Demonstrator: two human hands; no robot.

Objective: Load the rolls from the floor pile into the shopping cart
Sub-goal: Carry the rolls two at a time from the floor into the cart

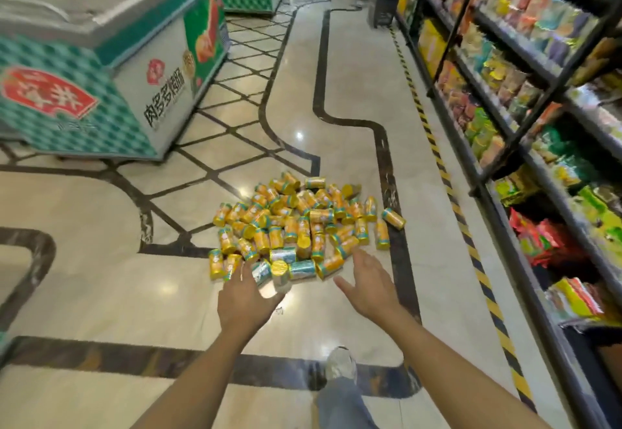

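Rolls [296,223] heaped between freezer [151,92] and shelves [515,115]; left hand [244,299] and right hand [370,282], spread empty, at the near edge.

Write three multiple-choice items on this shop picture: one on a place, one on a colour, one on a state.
1. Where does the pile lie? A in the freezer; B on the floor; C on a shelf.
2. The rolls are mostly: A red; B black; C yellow.
3. The left hand and right hand are: A open; B each gripping a roll; C in pockets.
Answers: 1 B, the pile rests on the tiles. 2 C, the wrappers are yellow with teal bands. 3 A, the fingers are spread and hold nothing.
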